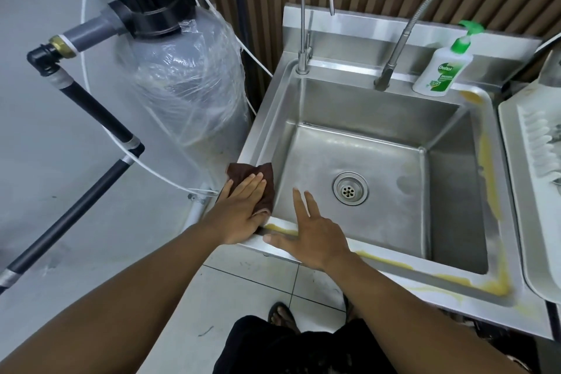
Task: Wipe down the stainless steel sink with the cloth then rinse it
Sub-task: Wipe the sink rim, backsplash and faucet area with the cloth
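Note:
The stainless steel sink fills the middle and right of the head view, with a round drain in its floor. Yellow stains run along its front and right rim. A dark brown cloth lies on the sink's front left corner. My left hand lies flat on the cloth with straight fingers, pressing it onto the rim. My right hand rests on the front rim, fingers spread and straight, two of them reaching over the basin. It holds nothing.
A thin gooseneck tap and a flexible hose tap stand at the back rim. A green and white soap bottle sits at the back right. A plastic-wrapped filter tank stands left of the sink, a white rack to the right.

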{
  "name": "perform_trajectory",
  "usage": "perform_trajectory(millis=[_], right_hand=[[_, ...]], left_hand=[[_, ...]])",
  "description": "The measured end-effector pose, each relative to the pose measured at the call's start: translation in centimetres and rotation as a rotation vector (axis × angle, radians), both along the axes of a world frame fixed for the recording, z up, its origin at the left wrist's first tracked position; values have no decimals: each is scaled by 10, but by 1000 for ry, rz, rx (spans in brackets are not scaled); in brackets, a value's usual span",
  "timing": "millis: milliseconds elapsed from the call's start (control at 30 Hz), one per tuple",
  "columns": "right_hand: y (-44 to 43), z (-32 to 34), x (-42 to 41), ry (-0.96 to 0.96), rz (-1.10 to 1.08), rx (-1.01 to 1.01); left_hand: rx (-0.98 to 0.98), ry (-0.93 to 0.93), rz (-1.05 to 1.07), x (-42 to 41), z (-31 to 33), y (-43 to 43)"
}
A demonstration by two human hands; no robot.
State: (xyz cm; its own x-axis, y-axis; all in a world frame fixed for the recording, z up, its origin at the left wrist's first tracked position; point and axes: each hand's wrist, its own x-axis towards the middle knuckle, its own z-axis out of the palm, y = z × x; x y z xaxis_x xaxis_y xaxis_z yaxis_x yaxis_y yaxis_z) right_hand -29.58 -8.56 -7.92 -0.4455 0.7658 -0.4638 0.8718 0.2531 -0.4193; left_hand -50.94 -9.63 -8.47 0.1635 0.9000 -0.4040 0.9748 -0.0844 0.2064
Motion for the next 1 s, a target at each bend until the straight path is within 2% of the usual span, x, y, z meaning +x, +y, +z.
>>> perform_trajectory(millis=[233, 400, 667, 800, 1000], right_hand=[[-10, -4, 2, 31, -20, 93], [-13, -2, 0, 18, -27, 152], [-12, -7, 1, 19, -31, 175], [-11, -7, 1, 23, -45, 193], [-11, -7, 0, 33, -57, 207]], left_hand=[[9, -30, -42, -4, 3, -15], [63, 55, -113, -11, -1, -42], [-2, 58, 42, 12, 3, 35], [-28, 1, 28, 9, 7, 48], [-13, -77, -95, -15, 8, 4]])
